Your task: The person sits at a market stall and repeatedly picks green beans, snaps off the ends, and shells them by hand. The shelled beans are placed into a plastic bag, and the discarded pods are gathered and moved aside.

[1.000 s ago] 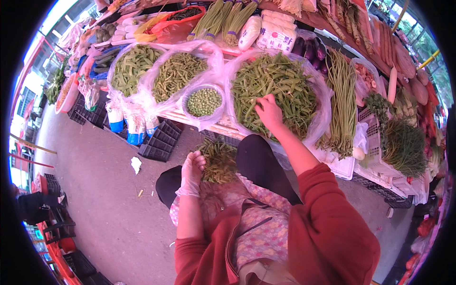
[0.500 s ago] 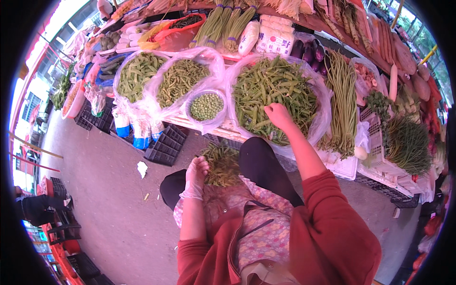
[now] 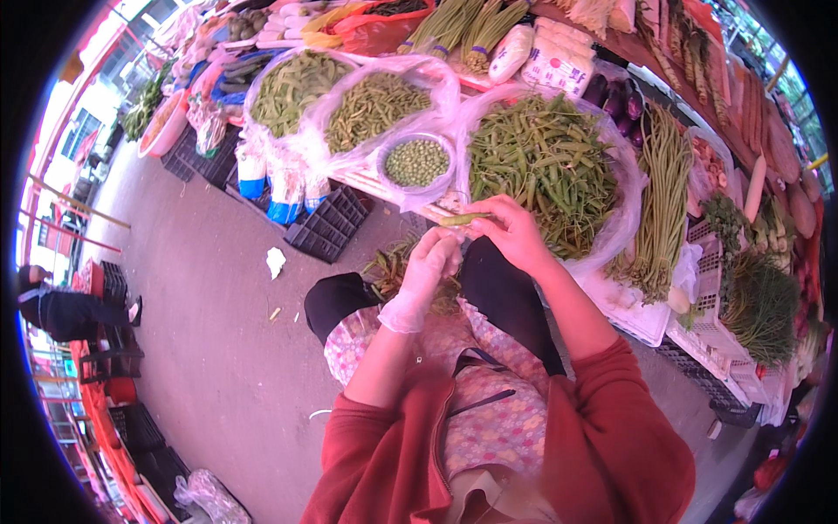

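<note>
Pod (image 3: 463,220) x1 in R hand (image 3: 515,234), L hand (image 3: 429,267) nr.

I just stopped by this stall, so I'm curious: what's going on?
A red-sleeved person holds a slender green pod in the bare right hand. The left hand, in a translucent plastic glove, is close to it. Nearby, a pale round bowl holds green peas beside a broad heap of green pods.
</note>
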`<action>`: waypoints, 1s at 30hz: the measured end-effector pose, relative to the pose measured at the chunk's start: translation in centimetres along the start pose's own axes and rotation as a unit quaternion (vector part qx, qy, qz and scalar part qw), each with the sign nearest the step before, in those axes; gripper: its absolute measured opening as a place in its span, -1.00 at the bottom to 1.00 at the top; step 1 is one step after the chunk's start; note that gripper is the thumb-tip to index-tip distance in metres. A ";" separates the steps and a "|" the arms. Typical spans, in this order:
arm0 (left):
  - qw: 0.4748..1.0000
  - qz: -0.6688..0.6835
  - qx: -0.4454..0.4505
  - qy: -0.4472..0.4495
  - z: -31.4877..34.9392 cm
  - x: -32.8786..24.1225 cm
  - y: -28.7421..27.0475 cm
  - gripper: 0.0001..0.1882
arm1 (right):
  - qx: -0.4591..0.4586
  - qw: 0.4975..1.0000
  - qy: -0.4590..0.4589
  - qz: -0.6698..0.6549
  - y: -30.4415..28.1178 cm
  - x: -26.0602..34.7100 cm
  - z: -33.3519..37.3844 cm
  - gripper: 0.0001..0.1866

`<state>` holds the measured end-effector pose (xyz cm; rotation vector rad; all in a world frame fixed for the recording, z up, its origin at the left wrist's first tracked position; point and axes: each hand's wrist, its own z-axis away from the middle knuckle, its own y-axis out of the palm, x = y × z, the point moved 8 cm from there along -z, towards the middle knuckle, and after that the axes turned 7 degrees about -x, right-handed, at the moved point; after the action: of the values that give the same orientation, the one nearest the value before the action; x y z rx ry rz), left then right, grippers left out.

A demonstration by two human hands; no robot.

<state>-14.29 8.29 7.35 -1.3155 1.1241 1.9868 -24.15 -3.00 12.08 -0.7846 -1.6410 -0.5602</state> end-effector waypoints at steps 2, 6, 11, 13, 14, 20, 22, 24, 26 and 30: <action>0.999 0.039 -0.018 -0.024 0.3 -0.6 0.7 -0.87 | 0.013 1.000 0.012 -0.023 0.9 0.7 0.6 -0.78; 0.994 0.073 -0.056 -0.056 1.0 -0.9 0.6 -0.86 | 0.021 1.000 -0.012 -0.017 1.7 2.2 1.2 -0.79; 0.998 0.037 -0.042 -0.024 1.7 -1.6 0.7 -0.81 | 0.037 0.999 0.010 -0.030 2.3 2.3 1.7 -0.76; 0.998 0.037 -0.038 -0.012 1.8 -1.7 0.7 -0.81 | 0.035 0.998 0.012 -0.042 2.4 2.3 1.9 -0.76; 0.998 0.041 -0.040 -0.006 1.8 -1.8 0.7 -0.81 | 0.033 0.999 -0.004 -0.035 2.4 2.6 1.9 -0.77; 0.996 0.074 -0.033 0.025 1.7 -1.6 0.5 -0.82 | 0.010 0.987 -0.124 0.105 2.6 4.2 2.2 -0.79; 0.996 0.080 -0.037 0.029 1.7 -1.6 0.4 -0.82 | 0.008 0.978 -0.169 0.126 2.8 4.6 2.3 -0.79; 0.996 0.072 -0.044 0.032 1.7 -1.5 0.2 -0.82 | 0.008 0.985 -0.139 0.098 3.0 3.9 2.3 -0.78; 0.996 0.066 -0.055 0.028 1.7 -1.4 -0.1 -0.83 | 0.003 0.989 -0.124 0.083 3.1 3.4 2.4 -0.78; 0.994 0.067 -0.078 0.021 1.8 -1.2 -0.6 -0.85 | -0.002 0.989 -0.128 0.075 3.4 2.9 2.7 -0.79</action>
<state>-14.18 10.17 8.55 -1.3985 1.1231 2.1924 -23.63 1.79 14.12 -1.0069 -1.7947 -0.3676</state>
